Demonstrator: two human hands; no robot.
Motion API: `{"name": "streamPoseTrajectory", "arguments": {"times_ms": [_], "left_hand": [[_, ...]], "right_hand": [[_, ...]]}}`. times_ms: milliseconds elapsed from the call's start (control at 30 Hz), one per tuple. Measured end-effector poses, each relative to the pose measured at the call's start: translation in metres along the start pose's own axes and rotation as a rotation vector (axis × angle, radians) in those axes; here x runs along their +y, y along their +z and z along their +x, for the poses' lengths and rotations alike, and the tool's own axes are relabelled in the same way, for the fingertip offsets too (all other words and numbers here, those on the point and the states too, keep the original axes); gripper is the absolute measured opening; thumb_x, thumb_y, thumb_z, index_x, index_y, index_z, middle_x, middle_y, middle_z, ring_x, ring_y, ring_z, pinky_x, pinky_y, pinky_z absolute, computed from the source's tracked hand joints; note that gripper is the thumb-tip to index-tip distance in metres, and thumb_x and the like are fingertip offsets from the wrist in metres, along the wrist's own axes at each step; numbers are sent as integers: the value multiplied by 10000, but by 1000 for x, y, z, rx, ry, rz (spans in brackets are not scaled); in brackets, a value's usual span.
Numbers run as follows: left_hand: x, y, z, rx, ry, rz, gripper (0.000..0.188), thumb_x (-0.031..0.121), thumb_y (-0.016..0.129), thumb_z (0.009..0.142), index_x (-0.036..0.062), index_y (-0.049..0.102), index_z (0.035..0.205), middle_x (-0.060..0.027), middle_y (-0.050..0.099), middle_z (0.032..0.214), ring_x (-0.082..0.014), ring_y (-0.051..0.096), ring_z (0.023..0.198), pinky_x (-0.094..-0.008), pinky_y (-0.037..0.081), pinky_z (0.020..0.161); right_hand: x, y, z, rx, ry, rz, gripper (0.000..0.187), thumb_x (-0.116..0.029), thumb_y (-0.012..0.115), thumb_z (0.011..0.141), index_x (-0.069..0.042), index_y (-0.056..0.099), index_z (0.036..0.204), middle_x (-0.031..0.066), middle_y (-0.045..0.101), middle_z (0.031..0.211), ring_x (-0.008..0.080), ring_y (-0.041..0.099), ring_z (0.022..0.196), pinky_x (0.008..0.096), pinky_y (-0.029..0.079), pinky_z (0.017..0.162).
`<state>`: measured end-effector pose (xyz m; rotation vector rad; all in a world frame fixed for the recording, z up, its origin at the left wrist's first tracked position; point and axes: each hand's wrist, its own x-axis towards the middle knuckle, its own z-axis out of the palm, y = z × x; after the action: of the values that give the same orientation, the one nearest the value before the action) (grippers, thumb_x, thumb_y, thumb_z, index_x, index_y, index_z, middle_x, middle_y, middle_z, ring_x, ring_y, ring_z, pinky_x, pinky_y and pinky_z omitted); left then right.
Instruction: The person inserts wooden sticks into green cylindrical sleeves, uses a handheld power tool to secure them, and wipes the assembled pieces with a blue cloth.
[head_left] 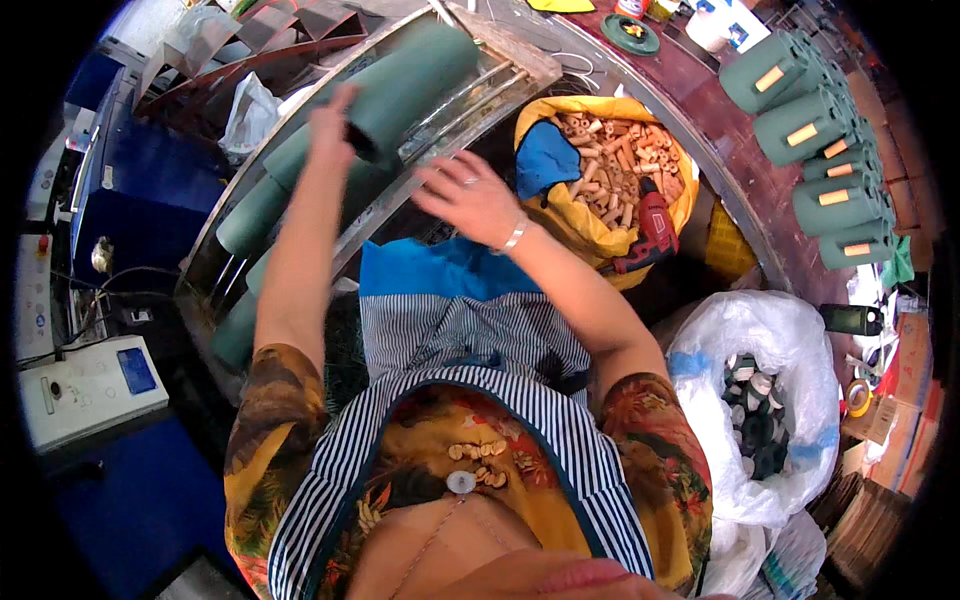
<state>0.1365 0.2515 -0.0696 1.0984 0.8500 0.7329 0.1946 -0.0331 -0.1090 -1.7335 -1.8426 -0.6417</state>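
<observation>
In a wooden-framed tray (520,55) at the upper left lie several green cylinders. My left hand (333,130) reaches over the tray, beside the dark end of the uppermost green cylinder (420,80). Motion smears its fingers, so whether it grips that cylinder is unclear. Another green cylinder (252,215) lies lower in the tray, partly behind my left forearm. My right hand (470,195) hovers near the tray's close edge, fingers spread, holding nothing.
A yellow sack (530,120) of wooden pieces (610,150) carries a red power drill (655,225). Several green cylinders with wooden pieces (800,130) stand on the right-hand table. A white plastic bag (700,320) of small dark and pale parts is at right; blue machinery (150,190) stands left.
</observation>
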Motion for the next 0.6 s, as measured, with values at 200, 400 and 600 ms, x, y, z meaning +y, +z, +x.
{"name": "streamPoseTrajectory", "arguments": {"times_ms": [200, 400, 600], "left_hand": [[139, -151, -31, 170, 356, -459, 466, 371, 478, 924, 73, 569, 1270, -149, 580, 1297, -384, 561, 1164, -587, 439, 973], [194, -222, -61, 209, 632, -299, 433, 359, 441, 979, 38, 585, 1232, -150, 595, 1273, -350, 575, 1156, -497, 456, 983], [207, -237, -41, 549, 513, 652, 415, 407, 689, 851, 42, 700, 1051, -119, 690, 1094, -287, 655, 977, -403, 488, 887]], "right_hand": [[81, -28, -121, -354, 595, -112, 345, -162, 659, 792, -164, 627, 1135, 76, 588, 1196, 299, 521, 1155, 464, 438, 951], [117, 31, -154, -404, 483, -115, 387, -175, 707, 767, -195, 636, 1147, 89, 588, 1197, 315, 527, 1139, 462, 451, 931], [173, 81, -148, 103, 1112, 231, 277, -218, 641, 886, -50, 633, 1106, 151, 647, 1065, 305, 595, 993, 389, 479, 847]]}}
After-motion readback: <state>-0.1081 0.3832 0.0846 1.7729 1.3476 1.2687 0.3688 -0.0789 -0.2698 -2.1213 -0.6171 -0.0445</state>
